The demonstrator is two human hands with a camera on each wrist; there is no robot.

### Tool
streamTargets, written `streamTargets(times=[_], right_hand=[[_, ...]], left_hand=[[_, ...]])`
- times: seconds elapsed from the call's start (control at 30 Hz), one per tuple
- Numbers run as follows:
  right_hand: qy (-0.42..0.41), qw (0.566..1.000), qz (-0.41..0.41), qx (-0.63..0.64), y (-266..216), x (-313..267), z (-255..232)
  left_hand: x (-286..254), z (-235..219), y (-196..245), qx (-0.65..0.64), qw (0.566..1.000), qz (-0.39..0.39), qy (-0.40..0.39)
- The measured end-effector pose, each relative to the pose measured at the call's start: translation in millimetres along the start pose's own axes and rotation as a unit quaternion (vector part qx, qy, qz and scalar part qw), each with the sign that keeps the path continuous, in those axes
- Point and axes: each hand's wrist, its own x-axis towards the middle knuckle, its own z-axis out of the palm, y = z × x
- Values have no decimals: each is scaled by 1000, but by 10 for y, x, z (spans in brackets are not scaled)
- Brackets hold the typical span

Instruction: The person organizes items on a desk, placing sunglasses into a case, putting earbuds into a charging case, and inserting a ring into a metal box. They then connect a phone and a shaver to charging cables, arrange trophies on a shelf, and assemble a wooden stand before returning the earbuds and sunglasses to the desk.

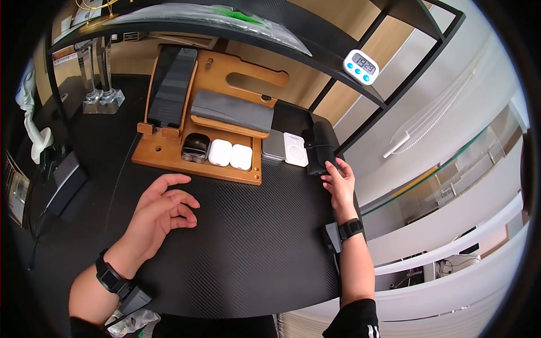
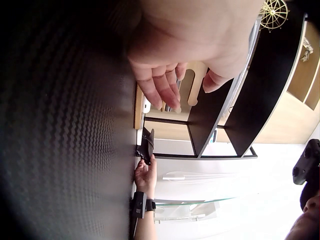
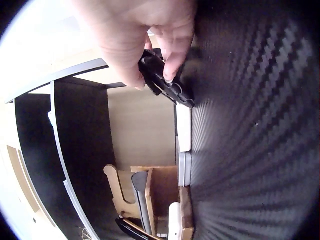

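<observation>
At the desk's right edge, my right hand [image 1: 340, 186] pinches the near end of a soft black pouch [image 1: 321, 147] between thumb and fingers. The right wrist view shows the thumb and fingers on either side of the pouch [image 3: 165, 77], which lies close to the desktop. My left hand [image 1: 160, 213] hovers over the desk with loosely bent fingers and nothing in them. Ahead of it stands a wooden desk organizer [image 1: 169, 160] with a phone [image 1: 172, 90], a grey case [image 1: 232, 110], two white earbud cases [image 1: 220, 152] and a dark glossy item [image 1: 196, 146].
Between organizer and pouch lie a grey flat case [image 1: 274, 145] and a white magnetic power bank [image 1: 296, 150]. A black shelf [image 1: 315, 65] spans the back, bearing a digital timer [image 1: 360, 66]. Crystal trophies [image 1: 104, 101] and a white figurine [image 1: 39, 138] stand at left.
</observation>
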Motion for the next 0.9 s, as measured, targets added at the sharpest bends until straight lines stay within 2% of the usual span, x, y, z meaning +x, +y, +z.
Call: streamTargets(times=[0.9], right_hand=[[17,999,-16,38,66,20,-9]], left_hand=[[6,-9,-9,-22,1000,-9,-1]])
